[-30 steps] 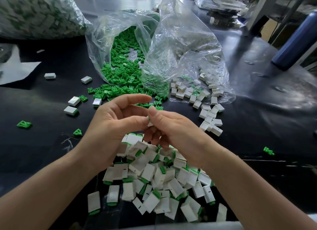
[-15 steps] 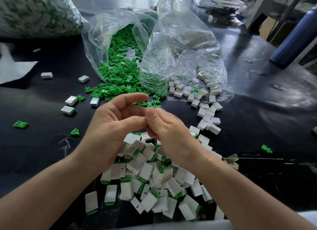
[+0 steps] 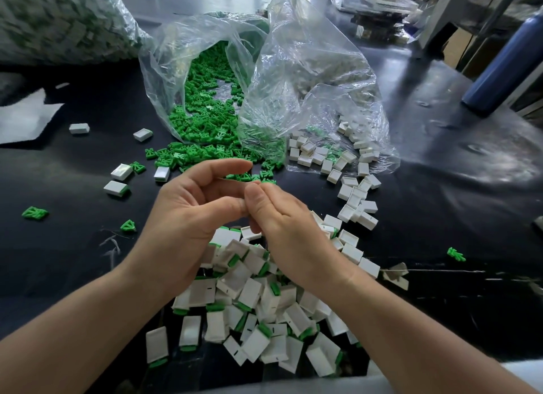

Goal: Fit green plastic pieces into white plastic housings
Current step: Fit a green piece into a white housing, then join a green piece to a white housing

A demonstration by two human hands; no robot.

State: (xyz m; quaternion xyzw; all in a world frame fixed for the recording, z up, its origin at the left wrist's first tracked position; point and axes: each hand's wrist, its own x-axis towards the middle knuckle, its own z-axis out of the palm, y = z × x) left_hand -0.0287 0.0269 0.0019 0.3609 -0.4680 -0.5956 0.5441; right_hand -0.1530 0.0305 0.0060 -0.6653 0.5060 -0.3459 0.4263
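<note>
1. A big heap of filled housings, white with green ends, lies right under both hands, near the close edge of the table.
2. Loose green pieces spill out of a clear bag just past the fingertips, farther from the person.
3. Some empty white housings lie in a trail to the right of the hands. They come out of a second clear bag.
4. The left hand is up above the heap. Its first finger arches over the top and its thumb points at the other hand.
5. The right hand is just beside it, back facing up, with its fingers curled under.
6. The two thumbs touch tip to tip. The gap between the fingers is small. I cannot tell what sits inside it, or if either hand holds a piece.
7. A few stray pieces and housings lie on the black table to the left.
8. A blue bottle is far off on the right.
</note>
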